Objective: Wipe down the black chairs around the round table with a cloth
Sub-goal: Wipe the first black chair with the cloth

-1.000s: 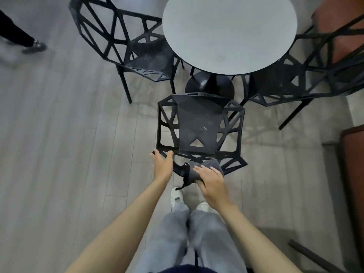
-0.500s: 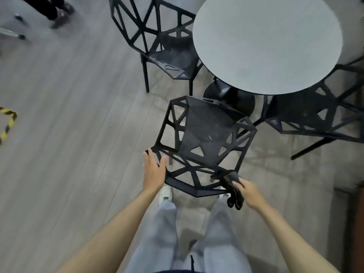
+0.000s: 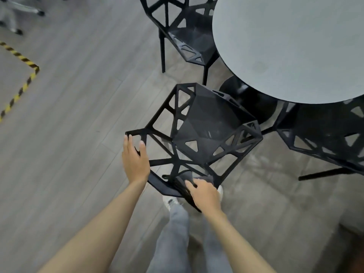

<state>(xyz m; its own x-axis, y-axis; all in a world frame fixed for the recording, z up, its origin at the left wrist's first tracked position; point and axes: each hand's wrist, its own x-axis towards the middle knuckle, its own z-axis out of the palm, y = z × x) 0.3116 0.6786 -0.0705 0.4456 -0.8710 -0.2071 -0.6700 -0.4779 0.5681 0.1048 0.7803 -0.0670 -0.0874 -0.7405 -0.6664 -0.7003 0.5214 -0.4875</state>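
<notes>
No writing is legible. At frame centre, the left hand (image 3: 135,162) grips the nearest black chair (image 3: 204,125) frame; the right hand (image 3: 204,194), moved inward from the chair's right corner, presses a dark cloth (image 3: 186,177) on its backrest beside the round table (image 3: 291,46).

single head view, looks steeply down from above, close over near chair (image 3: 199,133), floor (image 3: 78,95).
</notes>
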